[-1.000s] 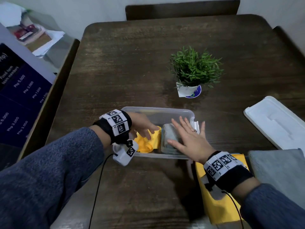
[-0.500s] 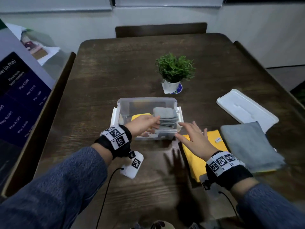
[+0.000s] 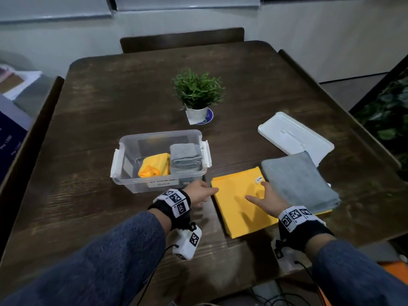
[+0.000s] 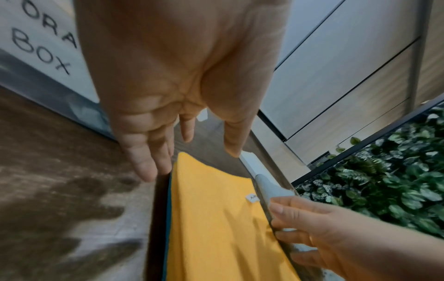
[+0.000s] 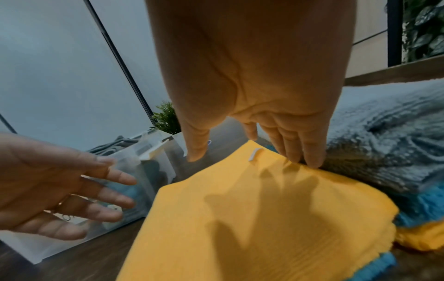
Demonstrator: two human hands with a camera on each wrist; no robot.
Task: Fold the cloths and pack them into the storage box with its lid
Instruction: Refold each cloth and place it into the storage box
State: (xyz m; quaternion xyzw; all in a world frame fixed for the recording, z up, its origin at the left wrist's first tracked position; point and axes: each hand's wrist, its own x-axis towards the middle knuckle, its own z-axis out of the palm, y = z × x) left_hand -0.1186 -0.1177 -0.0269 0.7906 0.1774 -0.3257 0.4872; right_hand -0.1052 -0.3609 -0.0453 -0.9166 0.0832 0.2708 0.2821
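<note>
Dark wood grain covers the bench (image 3: 114,111), with pale wall panels behind it and a small potted plant (image 3: 198,93) standing toward the far side; the clear storage box (image 3: 141,184) sits nearer the person, labelled on its front wall, with a folded yellow cloth (image 3: 154,165) and a folded grey cloth (image 3: 186,156) side by side inside it; its white lid (image 3: 293,134) lies apart on the right. Just right of the box lies a flat yellow cloth on the bench (image 3: 238,202), a grey cloth (image 3: 298,180) overlapping its right edge. The left hand (image 3: 199,192) hovers at that cloth's left edge, fingers straight and spread, holding nothing; the right hand (image 3: 268,198) reaches over the cloth with fingers extended, their tips at the seam beside the grey cloth; whether they touch I cannot tell.
</note>
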